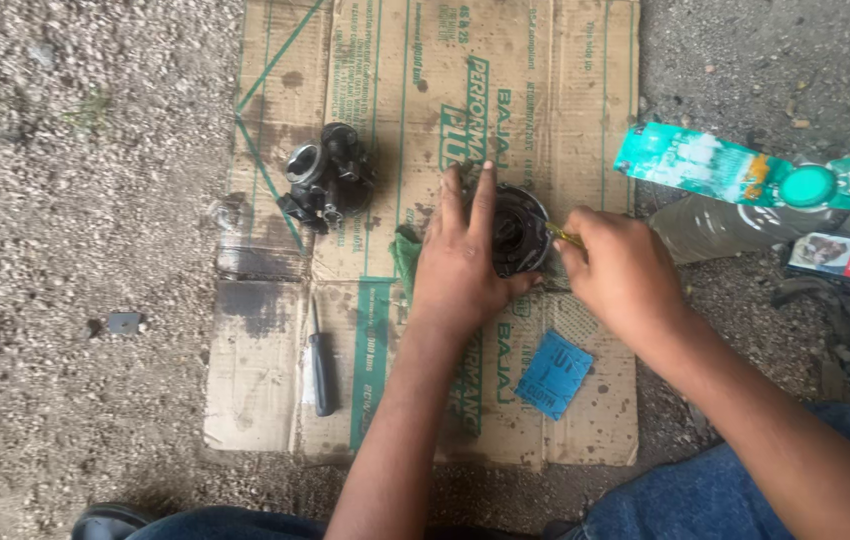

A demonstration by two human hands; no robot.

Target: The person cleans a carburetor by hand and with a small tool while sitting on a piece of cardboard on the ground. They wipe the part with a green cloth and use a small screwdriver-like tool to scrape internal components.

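Note:
My left hand (pixel 460 262) grips a round black metal engine part (pixel 519 232) that rests on a flattened cardboard sheet (pixel 275 340). My right hand (pixel 623 272) is closed around a thin yellow-handled tool (pixel 563 235) whose tip points into the round part's right side. A green rag (pixel 405 262) pokes out from under my left hand. Most of the round part's left half is hidden by my fingers.
A black carburettor-like part (pixel 329 176) lies on the cardboard's upper left. A dark screwdriver (pixel 321 368) and a blue sandpaper square (pixel 553 374) lie nearer me. Teal plastic packaging (pixel 735 172), a small box (pixel 837 256) and a plastic bottle (pixel 720 228) sit on gravel to the right.

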